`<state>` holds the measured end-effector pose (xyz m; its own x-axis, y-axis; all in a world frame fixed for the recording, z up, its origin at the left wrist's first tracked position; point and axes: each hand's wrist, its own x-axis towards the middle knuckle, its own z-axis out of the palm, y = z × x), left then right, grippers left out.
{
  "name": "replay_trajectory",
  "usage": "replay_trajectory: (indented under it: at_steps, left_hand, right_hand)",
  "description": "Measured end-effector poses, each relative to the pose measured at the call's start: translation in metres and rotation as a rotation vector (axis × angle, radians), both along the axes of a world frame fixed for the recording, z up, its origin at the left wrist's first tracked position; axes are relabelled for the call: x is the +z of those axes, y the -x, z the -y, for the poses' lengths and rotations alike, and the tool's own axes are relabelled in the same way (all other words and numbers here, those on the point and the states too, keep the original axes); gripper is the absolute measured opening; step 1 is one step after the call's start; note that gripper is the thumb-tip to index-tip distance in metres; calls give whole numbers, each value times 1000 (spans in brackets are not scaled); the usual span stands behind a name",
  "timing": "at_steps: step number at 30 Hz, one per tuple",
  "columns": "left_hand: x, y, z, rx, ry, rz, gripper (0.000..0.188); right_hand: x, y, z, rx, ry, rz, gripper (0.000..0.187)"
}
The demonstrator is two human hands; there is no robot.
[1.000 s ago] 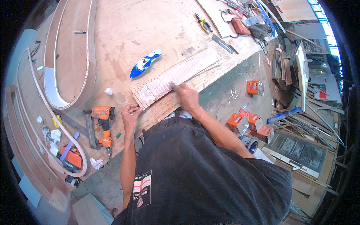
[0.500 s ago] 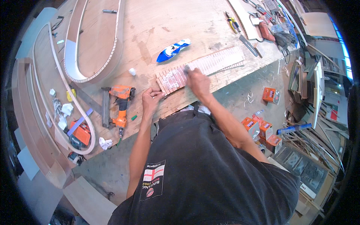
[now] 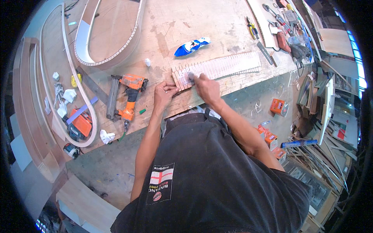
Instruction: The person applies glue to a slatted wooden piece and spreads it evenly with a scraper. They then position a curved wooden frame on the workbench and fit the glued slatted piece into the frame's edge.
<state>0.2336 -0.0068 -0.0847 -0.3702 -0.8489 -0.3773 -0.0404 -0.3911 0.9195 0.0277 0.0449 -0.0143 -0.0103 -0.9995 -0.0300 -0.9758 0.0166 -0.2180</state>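
A long wooden strip [image 3: 229,66], cut with rows of cross slots, lies along the near edge of the workbench. White paste is smeared over its slotted face. My left hand [image 3: 166,93] is closed, its fingertips gripping the strip's near left corner. In my right hand [image 3: 208,88] is a small grey spreader [image 3: 190,75], pressed to the strip's left part; my fingers hide most of it. Just beyond the strip lies a crumpled blue and white packet [image 3: 192,47].
Left of my hands lies an orange nail gun [image 3: 131,95], with a small white cap [image 3: 147,62] beyond it. Curved wooden frames [image 3: 79,101] fill the bench's left. Pliers [image 3: 252,28] and a flat metal blade [image 3: 265,53] lie at the right. Orange boxes [image 3: 278,107] stand on the floor.
My right hand has drawn the spreader left along the strip, closer to its left end. My left hand stays at the corner. The whole view has shifted slightly.
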Motion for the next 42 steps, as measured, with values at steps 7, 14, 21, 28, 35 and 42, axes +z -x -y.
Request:
replay_trajectory:
  at_steps: [7, 14, 21, 28, 35, 42]
  left_hand:
    - [-11, -3, -4, -15, 1, 68, 22]
    - [-13, 0, 1, -11, -14, 58, 24]
    - [-2, 1, 1, -8, 11, 66, 24]
    - [-6, 1, 1, 28, -42, 50, 25]
    - [-22, -1, 3, 11, -41, 57, 25]
    - [-14, 0, 3, 5, 30, 108, 25]
  right_hand:
    - [12, 7, 9, 47, 59, 53, 27]
    - [2, 14, -26, 299, -65, 53, 34]
    - [-11, 15, 12, 190, 120, 23, 31]
    - [11, 20, -19, 167, 73, 66, 27]
    - [0, 21, -39, 244, -167, 20, 32]
    - [2, 46, -18, 11, 14, 83, 28]
